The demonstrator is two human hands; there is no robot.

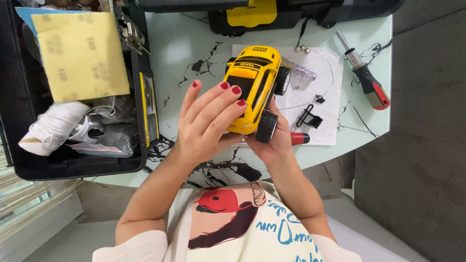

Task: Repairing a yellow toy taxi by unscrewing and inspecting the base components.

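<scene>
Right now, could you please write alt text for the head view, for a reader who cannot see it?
Both hands, left hand and right hand, hold a yellow toy taxi car over a marble-patterned table. A paper towel with small black parts lies beside a red-handled screwdriver; an open black toolbox holds yellow sandpaper.

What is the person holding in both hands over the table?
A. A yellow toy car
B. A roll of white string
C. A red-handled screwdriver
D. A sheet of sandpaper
A: both the left hand and right hand grip the yellow toy car; the screwdriver lies untouched on the table.
</scene>
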